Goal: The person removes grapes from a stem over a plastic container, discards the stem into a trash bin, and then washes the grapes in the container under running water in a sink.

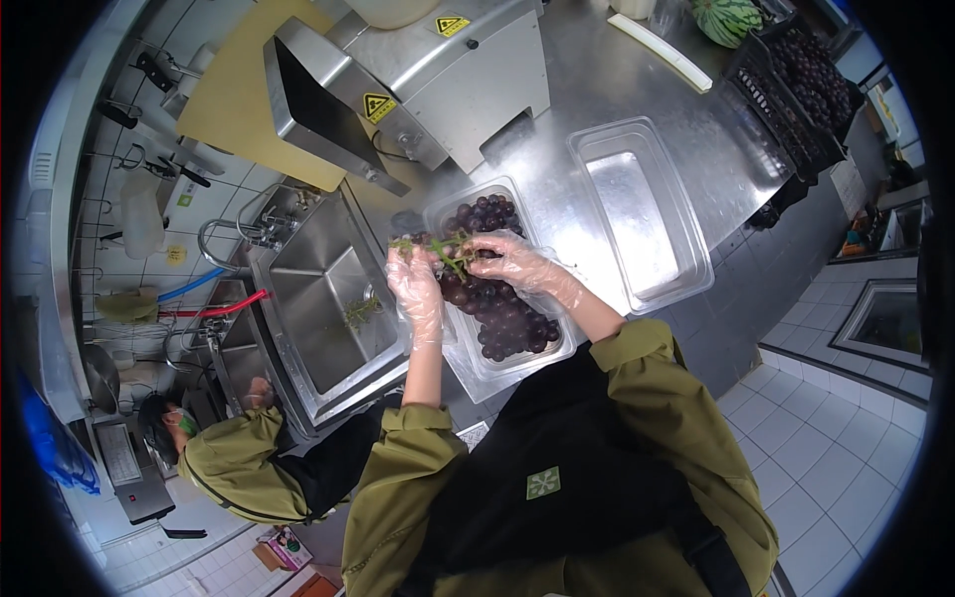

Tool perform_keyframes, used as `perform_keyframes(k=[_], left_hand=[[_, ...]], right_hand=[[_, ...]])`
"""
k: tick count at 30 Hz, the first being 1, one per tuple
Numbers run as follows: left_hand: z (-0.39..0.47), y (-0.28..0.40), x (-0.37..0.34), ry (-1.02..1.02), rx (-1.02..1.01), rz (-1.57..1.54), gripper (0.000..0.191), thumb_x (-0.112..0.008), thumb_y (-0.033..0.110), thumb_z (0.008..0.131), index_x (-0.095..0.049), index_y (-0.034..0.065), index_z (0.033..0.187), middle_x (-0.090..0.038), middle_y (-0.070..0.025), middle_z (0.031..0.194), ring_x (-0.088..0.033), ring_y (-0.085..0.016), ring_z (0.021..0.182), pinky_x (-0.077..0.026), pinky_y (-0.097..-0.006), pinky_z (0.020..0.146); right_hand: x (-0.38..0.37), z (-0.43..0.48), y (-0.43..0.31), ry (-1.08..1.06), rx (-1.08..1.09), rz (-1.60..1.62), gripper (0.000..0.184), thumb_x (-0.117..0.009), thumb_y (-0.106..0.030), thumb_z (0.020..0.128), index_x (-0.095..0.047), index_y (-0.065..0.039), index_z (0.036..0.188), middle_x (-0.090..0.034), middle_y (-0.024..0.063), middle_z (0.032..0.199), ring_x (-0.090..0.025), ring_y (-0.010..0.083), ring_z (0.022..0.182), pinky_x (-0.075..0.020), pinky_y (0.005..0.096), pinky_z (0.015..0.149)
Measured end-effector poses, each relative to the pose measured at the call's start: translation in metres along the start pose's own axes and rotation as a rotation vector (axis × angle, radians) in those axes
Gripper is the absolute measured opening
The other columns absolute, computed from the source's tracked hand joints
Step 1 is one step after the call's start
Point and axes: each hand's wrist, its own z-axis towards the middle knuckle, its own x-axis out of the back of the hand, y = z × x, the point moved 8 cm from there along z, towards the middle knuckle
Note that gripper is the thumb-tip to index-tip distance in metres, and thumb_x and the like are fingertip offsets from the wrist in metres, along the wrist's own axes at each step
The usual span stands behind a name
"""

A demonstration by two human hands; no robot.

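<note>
Both my hands wear clear plastic gloves over a clear plastic tub [528,213] that holds dark purple grapes [515,328]. Between them is a green grape stem [450,254] with a few grapes by it. My left hand [415,287] has its fingers closed around the stem's left end. At the stem's right end, my right hand [511,261] has its fingers curled at a grape and the stem. Some grapes lie in the tub's far end, others in the near end. A second clear tub [649,216] stands to the right with no grapes visible in it.
Left of the tub is a steel sink [321,298] with green stems [362,312] in it. A steel machine [462,82] stands behind. At the far right are a black crate [776,112] of grapes and a watermelon [727,21]. A co-worker [239,466] leans at another sink, lower left.
</note>
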Motion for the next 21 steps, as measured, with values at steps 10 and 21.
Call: perform_keyframes(k=[10, 21], left_hand=[[0.003, 0.006, 0.0, 0.05, 0.022, 0.051, 0.01, -0.048, 0.003, 0.091, -0.049, -0.0005, 0.1, -0.054, -0.0012, 0.075, -0.053, -0.008, 0.064, -0.044, -0.0231, 0.055], [0.005, -0.001, 0.002, 0.056, -0.021, 0.13, 0.022, -0.046, 0.005, 0.092, -0.046, -0.0027, 0.113, -0.053, -0.002, 0.078, -0.054, -0.009, 0.064, -0.046, -0.0243, 0.059]], right_hand=[[-0.008, 0.001, -0.033, 0.171, 0.47, -0.9, 0.031, -0.065, -0.022, 0.081, -0.054, -0.003, 0.103, -0.058, 0.0152, 0.094, -0.057, 0.0337, 0.082, -0.0464, 0.0388, 0.074], [0.03, 0.002, 0.004, 0.395, 0.023, -1.111, 0.043, -0.056, -0.016, 0.082, -0.046, -0.003, 0.121, -0.055, 0.0237, 0.105, -0.053, 0.0395, 0.099, -0.0428, 0.0416, 0.089]])
